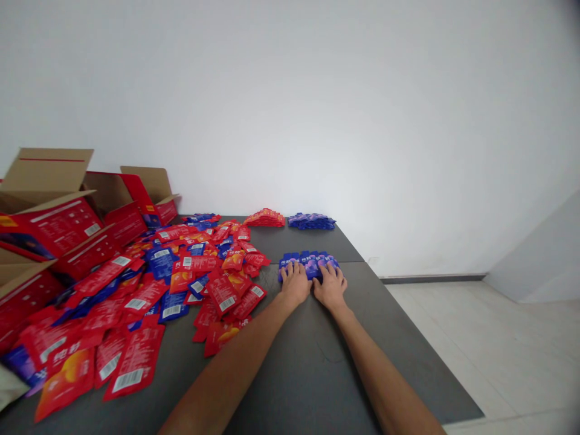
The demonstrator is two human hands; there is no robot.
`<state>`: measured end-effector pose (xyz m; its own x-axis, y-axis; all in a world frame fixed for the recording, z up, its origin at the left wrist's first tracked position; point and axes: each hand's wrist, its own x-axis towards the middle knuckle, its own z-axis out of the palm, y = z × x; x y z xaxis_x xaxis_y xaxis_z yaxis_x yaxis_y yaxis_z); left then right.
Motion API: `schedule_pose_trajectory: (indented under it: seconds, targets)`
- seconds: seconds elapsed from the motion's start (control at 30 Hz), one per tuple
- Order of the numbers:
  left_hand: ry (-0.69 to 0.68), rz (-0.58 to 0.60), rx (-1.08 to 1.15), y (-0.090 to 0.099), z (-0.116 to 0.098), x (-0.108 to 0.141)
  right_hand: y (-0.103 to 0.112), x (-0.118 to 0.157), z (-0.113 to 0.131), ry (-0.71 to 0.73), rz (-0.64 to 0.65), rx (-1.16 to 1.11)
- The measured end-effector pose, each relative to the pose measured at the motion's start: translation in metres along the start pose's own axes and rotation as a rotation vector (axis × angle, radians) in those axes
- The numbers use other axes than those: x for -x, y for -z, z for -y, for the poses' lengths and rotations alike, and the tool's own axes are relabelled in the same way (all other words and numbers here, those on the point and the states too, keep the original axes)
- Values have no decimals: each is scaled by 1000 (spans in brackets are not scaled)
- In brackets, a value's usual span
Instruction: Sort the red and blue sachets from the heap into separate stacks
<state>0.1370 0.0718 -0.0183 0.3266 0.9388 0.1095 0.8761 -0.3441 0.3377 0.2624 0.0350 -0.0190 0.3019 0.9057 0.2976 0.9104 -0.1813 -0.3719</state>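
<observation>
A packet row [310, 266] lies on the table [312, 362] before two packet stacks [312, 222]; left of it lies a packet heap [145, 299], then cartons [58, 228].

blue packet row [310, 260]: on dark table [312, 374] | left hand [296, 284]: fingers touching row's left part | right hand [330, 286]: fingers touching row's right part | blue stack [312, 222]: behind row | red stack [265, 218]: behind-left of row | mixed red-blue packet pile [145, 297]: left of row | open cartons [58, 226]: far left of row
</observation>
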Motion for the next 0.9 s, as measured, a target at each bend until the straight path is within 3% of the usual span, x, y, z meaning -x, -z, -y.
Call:
schedule_pose_trajectory:
  seconds: [0.2,0.4,0.73,0.9]
  targets:
    - [5,-9,18,12,5,15,5,7,22,53,-71,-44]
    - [39,-95,-32,38,31,42,0,18,62,170,-73,-152]
    - [204,-251,-120,84,124,98,-37,46,153,389,74,-288]
    - [289,-364,-184,106,168,122,-43,66,188,388,196,-277]
